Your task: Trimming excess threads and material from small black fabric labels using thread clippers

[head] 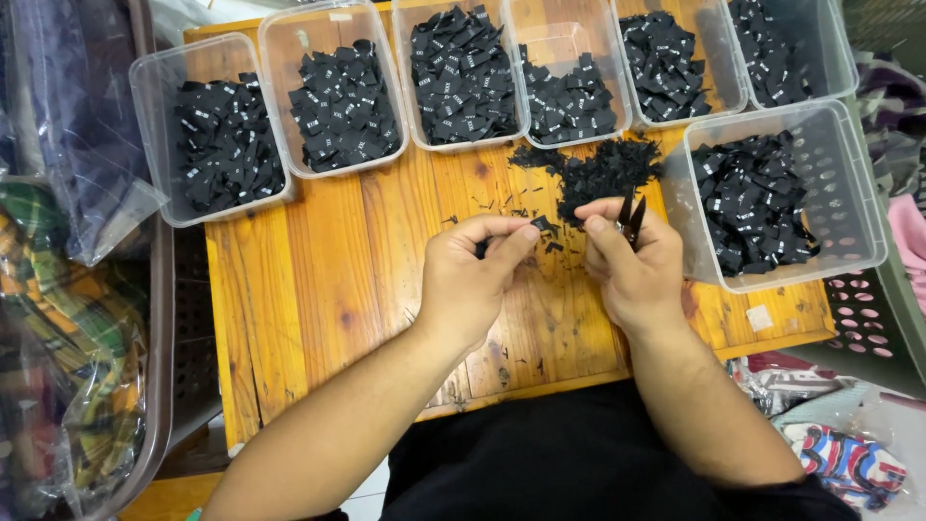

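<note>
Both hands [555, 265] pinch one small, crumpled black label [543, 225].

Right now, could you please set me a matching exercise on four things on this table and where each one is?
Things:
1. left hand
2. right hand
3. loose pile
4. big tub

Places:
A. far right of the table
B. pinching a small black label
C. beyond the hands, on bare wood
D. holding small black snips

Pairs: 1-B, 2-D, 3-C, 4-A
</note>
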